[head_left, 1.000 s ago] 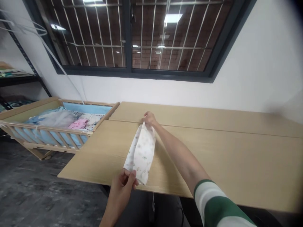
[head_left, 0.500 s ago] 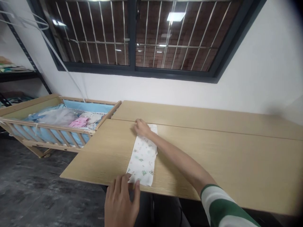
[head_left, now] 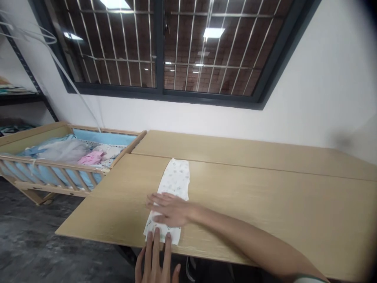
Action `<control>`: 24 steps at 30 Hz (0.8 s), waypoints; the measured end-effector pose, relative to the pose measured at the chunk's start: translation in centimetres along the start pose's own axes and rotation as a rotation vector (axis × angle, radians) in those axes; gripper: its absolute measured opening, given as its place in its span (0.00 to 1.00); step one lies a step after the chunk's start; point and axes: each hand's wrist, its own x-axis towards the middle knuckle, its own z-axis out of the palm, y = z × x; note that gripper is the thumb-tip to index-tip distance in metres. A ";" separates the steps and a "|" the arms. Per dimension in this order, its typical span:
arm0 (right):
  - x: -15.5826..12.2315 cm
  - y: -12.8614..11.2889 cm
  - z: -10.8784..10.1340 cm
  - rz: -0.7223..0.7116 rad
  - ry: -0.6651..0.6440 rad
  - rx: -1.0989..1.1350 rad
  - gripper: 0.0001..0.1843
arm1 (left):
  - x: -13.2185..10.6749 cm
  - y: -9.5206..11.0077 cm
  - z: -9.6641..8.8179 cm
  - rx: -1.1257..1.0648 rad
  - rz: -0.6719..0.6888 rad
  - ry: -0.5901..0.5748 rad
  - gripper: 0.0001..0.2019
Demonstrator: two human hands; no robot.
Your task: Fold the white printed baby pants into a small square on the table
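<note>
A folded white printed cloth (head_left: 174,181) lies lengthwise on the wooden table, its lower end close to the front edge. My right hand (head_left: 171,210) rests flat across its lower half, fingers stretched to the left and slightly blurred. Just below, my left hand (head_left: 156,259) has its fingers spread, with the fingertips on the near end of the cloth. Part of the print is hidden beneath my right hand.
The light wooden table (head_left: 265,204) runs far to the right, with a seam along its back. To the left stands a wooden crib (head_left: 67,167) with blue lining, a pink cloth (head_left: 91,158) and netting. A barred window (head_left: 165,51) is above.
My right hand has come from the far end of the cloth down to its lower half and opened flat. My left hand's fingertips have moved onto the near end.
</note>
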 end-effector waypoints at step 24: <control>-2.1 6.6 -6.3 0.304 0.520 -0.442 0.23 | 3.2 0.0 -2.2 -0.371 -0.053 -0.085 0.17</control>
